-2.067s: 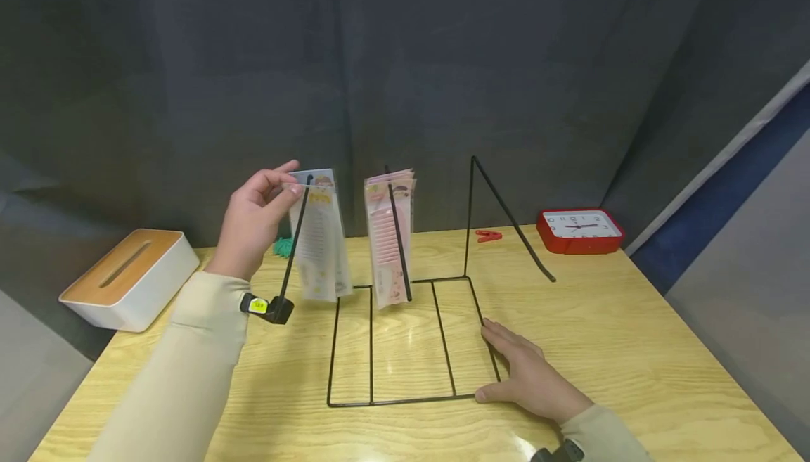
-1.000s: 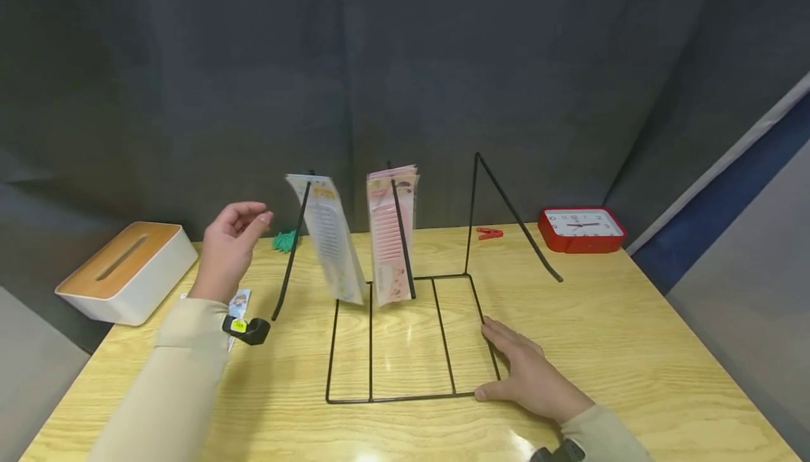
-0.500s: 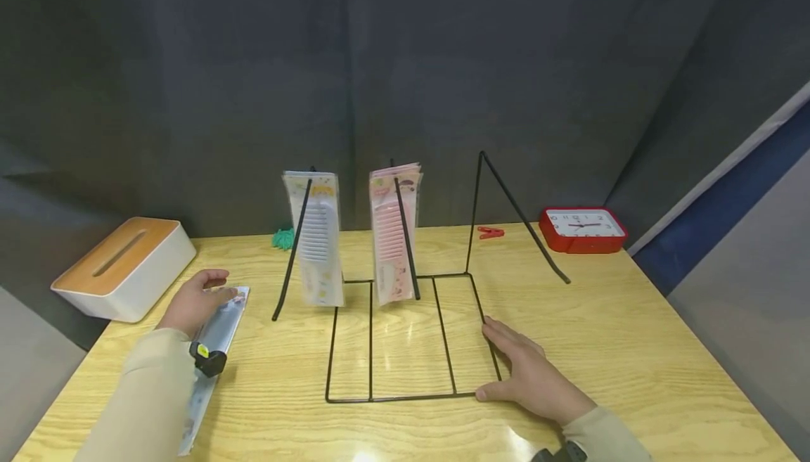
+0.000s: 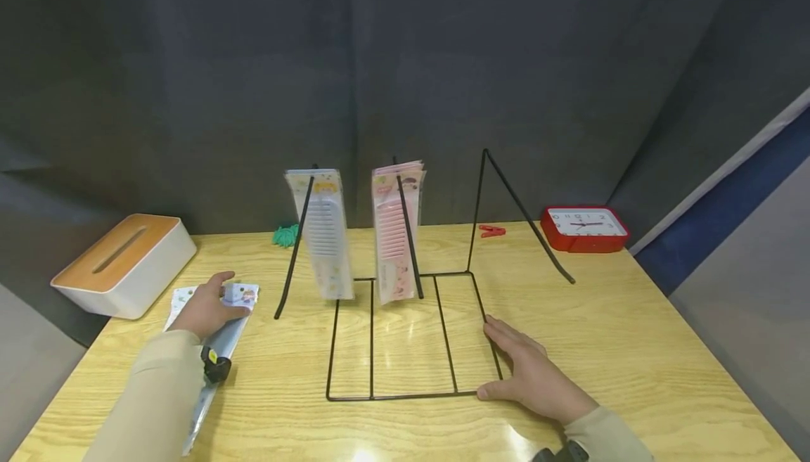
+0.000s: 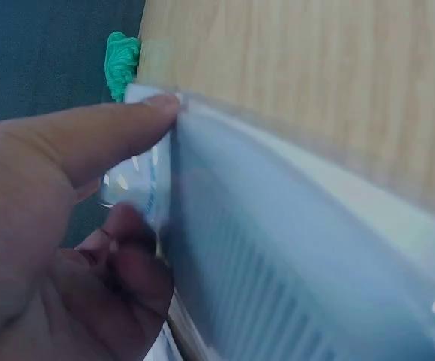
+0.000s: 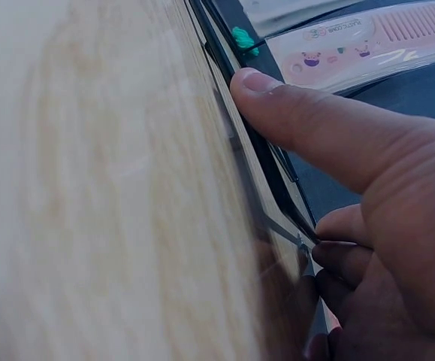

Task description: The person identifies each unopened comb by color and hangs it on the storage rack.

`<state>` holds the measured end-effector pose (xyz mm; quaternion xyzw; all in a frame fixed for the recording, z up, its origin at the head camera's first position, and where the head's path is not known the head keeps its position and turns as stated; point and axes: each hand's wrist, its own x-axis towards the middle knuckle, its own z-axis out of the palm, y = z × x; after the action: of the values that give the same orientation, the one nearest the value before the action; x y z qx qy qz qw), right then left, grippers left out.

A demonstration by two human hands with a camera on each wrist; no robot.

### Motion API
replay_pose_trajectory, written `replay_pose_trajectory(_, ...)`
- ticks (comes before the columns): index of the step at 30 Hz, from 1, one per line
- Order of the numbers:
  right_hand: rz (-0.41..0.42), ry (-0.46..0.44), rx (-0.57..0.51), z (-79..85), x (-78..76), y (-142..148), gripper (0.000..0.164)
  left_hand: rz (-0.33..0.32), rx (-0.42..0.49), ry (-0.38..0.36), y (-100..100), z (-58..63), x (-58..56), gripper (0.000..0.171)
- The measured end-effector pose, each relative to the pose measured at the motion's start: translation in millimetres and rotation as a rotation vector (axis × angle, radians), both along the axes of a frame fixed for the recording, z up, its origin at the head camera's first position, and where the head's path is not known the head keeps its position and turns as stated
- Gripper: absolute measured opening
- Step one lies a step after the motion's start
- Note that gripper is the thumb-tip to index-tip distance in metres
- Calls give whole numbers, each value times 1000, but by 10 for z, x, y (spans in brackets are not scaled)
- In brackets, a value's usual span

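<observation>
My left hand (image 4: 205, 307) is down at the table's left, holding a clear-packaged blue comb (image 5: 277, 248) by its top end. In the left wrist view the thumb lies on one edge and the bent fingers on the other. My right hand (image 4: 528, 370) rests on the near right corner of a black wire rack (image 4: 411, 397), thumb on the front bar and fingers along the side bar. Packaged blue combs (image 4: 324, 237) hang on the rack's left hook, packaged pink combs (image 4: 395, 237) on its middle hook. The right hook (image 4: 528, 216) is bare.
A white tissue box (image 4: 148, 265) with a wooden lid stands at the left. Behind the rack lie a green bundle (image 4: 286, 235) and a red clothespin (image 4: 492, 231). A red clock (image 4: 585, 230) sits at the back right, before a dark curtain (image 4: 405, 61).
My left hand has let go of the packaged comb on the left hook and moved down left to another package on the table, whose top end has shifted. My right hand has stayed put.
</observation>
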<state>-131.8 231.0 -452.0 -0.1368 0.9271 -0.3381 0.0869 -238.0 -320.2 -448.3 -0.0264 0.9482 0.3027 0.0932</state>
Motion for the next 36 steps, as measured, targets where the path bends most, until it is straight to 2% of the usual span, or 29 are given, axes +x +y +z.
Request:
replay_pose_trajectory(4, 4, 3, -1, 13, 0, 0, 113, 40, 9, 31, 21, -29, 22, 97)
replay_pose_trajectory(7, 2, -2, -2, 20, 4, -4, 113, 71, 31, 107, 48, -41, 65, 76)
replay_pose_trajectory(10, 2, 0, -4, 21, 3, -13, 113, 118, 101, 201, 73, 4, 141, 52)
replay_pose_trajectory(12, 5, 7, -2, 18, 3, -17, 113, 150, 162, 246, 97, 72, 211, 45)
replay_pose_trajectory(16, 3, 16, -2, 16, 6, -16, 114, 191, 241, 283, 182, 265, 386, 50)
replay_pose_trajectory(20, -5, 4, -4, 13, 9, -4, 113, 184, 295, 330, 300, 473, 569, 47)
replay_pose_trajectory(22, -7, -4, -2, 9, 10, 2, 113, 167, 354, 361, 362, 566, 650, 42)
replay_pose_trajectory(24, -10, -8, 2, 5, 14, 7, 113, 142, 464, 391, 422, 647, 723, 35)
replay_pose_trajectory(25, -10, -9, 4, 4, 16, 9, 113, 124, 551, 407, 450, 681, 758, 30)
replay_pose_trajectory(28, -10, -6, 4, 0, 17, 11, 113, 65, 886, 448, 519, 761, 861, 16)
replay_pose_trajectory(31, 3, -2, -2, -7, 14, 7, 114, -9, 1180, 473, 571, 805, 951, 16)
replay_pose_trajectory(33, 3, 1, 4, -17, 10, 6, 115, -62, 1263, 481, 601, 834, 988, 20)
replay_pose_trajectory(36, -7, 7, 17, -20, 4, 15, 117, -99, 1296, 484, 660, 881, 1023, 22)
